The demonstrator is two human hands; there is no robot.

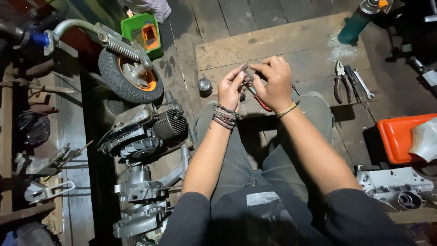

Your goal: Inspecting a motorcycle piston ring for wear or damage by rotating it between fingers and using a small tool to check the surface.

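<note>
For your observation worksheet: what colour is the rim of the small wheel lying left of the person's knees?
Orange, inside the black tyre of the small wheel; the head view shows it.

— What sort of place is this?
— A small repair workshop. A dismantled engine (145,130) and a small wheel (129,75) lie on the worn plank floor (236,20).
— Any tools?
— Pliers (342,82) and a wrench (364,85) sit on a wooden board (282,45), near a grey engine casing (393,187).
</note>
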